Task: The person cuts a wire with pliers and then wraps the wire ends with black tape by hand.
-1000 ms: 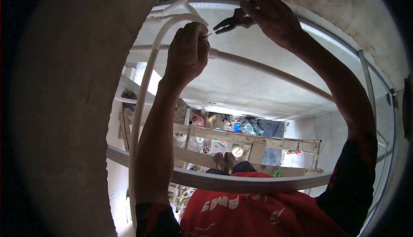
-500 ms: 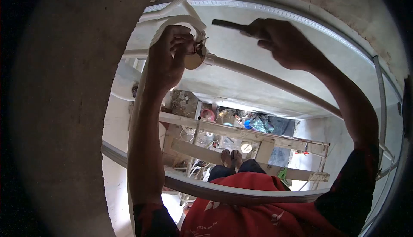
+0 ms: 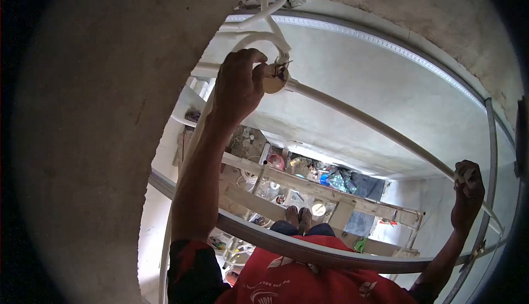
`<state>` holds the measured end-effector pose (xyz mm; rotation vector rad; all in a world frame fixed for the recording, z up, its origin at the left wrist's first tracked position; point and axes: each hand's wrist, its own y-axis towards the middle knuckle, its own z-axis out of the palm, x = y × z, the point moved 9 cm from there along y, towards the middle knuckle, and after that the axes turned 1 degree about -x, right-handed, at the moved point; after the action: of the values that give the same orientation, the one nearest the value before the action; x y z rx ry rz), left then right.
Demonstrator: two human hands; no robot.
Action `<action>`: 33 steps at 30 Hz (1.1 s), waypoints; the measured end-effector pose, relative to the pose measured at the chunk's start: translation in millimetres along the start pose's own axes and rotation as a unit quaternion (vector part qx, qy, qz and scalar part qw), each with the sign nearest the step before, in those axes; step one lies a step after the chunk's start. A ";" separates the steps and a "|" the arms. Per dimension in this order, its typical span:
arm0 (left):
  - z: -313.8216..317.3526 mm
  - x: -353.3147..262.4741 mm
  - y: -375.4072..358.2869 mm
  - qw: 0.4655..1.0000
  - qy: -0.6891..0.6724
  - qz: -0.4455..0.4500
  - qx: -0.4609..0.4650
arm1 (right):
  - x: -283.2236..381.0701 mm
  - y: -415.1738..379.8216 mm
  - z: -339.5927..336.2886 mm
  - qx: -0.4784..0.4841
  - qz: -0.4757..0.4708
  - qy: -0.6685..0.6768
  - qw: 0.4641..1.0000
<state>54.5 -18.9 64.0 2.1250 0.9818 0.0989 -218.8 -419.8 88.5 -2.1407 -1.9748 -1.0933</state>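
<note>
A round, cream junction box with dark wires at its opening sits at the upper middle. My left hand has its thumb and fingers pressed against the box's left side. From the box a straight white pipe runs down to the right. At the far right, my right hand is closed around or against that pipe; no tool shows in it. A white corrugated tube curves above my left hand towards the box.
A rough concrete edge fills the left side. A metal rail crosses in front of my chest. Below, my feet stand on scaffold planks, with clutter on the floor. A thin metal bar hangs at right.
My right hand has moved down and right to the pipe, and the dark flat tool it held no longer shows. My left hand has shifted onto the box's side. The view has turned slightly.
</note>
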 end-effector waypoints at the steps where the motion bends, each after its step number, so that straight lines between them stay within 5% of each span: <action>1: 0.5 -1.2 2.9 1.000 0.002 0.005 0.002 | -10.3 -1.5 -6.4 -0.044 0.032 0.015 0.998; 3: 2.2 -5.4 2.5 1.000 0.009 0.004 0.015 | -20.9 -5.6 -17.1 -0.094 0.066 0.029 0.993; 6: 6.3 -6.1 1.0 0.999 0.028 -0.004 0.017 | -10.2 -3.3 -8.4 -0.018 -0.013 -0.028 0.999; 19: 15.8 -27.5 -2.6 0.994 -0.006 -0.047 0.103 | 23.9 -19.3 -12.7 -0.041 0.021 0.113 0.992; 33: 25.1 -24.4 -4.4 0.989 -0.011 -0.025 0.143 | 27.7 -12.7 -0.2 -0.014 0.006 0.070 0.997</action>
<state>43.9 -49.2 49.3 2.3525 1.0898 -0.0956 -231.6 -393.5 97.2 -2.0243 -1.8951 -1.2390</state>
